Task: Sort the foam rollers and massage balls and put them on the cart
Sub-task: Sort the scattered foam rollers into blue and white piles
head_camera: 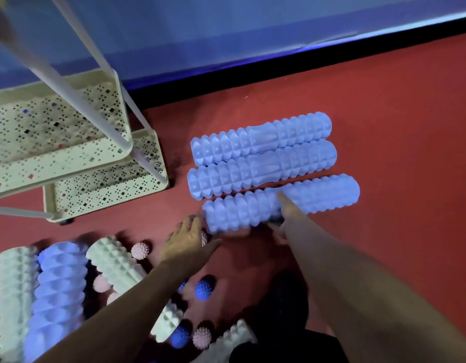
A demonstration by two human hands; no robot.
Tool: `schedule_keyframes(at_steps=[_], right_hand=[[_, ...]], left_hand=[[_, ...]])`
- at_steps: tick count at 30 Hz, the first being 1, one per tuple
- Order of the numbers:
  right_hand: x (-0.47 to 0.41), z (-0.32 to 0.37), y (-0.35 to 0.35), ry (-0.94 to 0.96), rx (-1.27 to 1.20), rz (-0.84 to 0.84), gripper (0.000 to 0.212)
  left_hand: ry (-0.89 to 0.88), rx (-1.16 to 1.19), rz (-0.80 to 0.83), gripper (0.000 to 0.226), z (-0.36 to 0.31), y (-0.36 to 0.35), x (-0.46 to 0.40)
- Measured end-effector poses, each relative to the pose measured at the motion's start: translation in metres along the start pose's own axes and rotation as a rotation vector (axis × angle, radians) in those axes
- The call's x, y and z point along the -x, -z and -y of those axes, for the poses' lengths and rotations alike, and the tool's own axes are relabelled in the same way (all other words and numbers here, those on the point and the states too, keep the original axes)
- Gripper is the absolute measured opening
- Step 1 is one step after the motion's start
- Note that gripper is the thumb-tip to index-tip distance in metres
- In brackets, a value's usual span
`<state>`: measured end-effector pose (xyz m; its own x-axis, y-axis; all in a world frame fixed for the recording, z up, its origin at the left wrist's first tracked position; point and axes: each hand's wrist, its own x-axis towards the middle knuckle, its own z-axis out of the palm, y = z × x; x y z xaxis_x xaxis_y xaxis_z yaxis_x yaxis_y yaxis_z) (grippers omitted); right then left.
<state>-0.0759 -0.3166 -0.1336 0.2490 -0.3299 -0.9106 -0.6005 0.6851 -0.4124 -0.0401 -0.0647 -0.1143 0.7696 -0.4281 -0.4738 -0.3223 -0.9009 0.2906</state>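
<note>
A: Right hand (284, 213)?
B: Gripping the nearest blue roller (279, 203) at its middle, thumb over the top; the roller lies on the red floor (383, 113) just beside two other blue rollers (260, 153).

A: Left hand (187, 242)?
B: Fingers spread and relaxed, at that roller's left end; contact unclear.

A: Remaining items?
B: White rollers (14, 289), one blue roller (59, 289) and spiky balls (140, 250) lie lower left. The cart (103, 179) stands upper left.

Blue foam rollers: four, three in a row (262, 138) (262, 169) (279, 203) by the right hand's fingers (281, 199), one (59, 289) in the pile behind the left hand's fingers (190, 225). White rollers: three (14, 289) (127, 279) (231, 339). Pink spiky balls: five in view, some partly hidden (140, 250) (202, 337) (101, 283) (204, 238) (112, 297). Blue spiky balls: two clear (205, 288) (180, 336). Cart: one (103, 163).
</note>
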Motion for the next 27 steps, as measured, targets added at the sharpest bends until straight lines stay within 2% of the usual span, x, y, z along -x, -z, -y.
schedule_keyframes(at_steps=[2, 8, 15, 18, 22, 27], right_hand=[[-0.005, 0.000, -0.003, -0.045, -0.121, -0.081, 0.036], [-0.017, -0.005, -0.009, -0.054, -0.113, -0.100, 0.046], [-0.007, -0.005, -0.017, 0.003, 0.116, -0.157, 0.050], [0.000, -0.002, -0.018, 0.082, 0.424, -0.196, 0.056], [0.026, -0.018, -0.018, 0.358, 0.860, -0.238, 0.049], [0.078, -0.050, -0.035, 0.669, 1.259, -0.065, 0.063]], left_hand=[[-0.006, 0.008, 0.021, 0.088, -0.002, -0.006, -0.004], [-0.013, 0.052, 0.042, 0.081, -0.003, -0.009, -0.010], [-0.019, 0.041, 0.053, 0.078, 0.005, 0.000, -0.003], [-0.001, 0.039, 0.069, 0.077, 0.011, 0.006, 0.007], [0.020, 0.064, 0.060, 0.077, 0.033, 0.019, 0.029], [0.084, 0.013, 0.037, 0.080, 0.076, 0.038, 0.078]])
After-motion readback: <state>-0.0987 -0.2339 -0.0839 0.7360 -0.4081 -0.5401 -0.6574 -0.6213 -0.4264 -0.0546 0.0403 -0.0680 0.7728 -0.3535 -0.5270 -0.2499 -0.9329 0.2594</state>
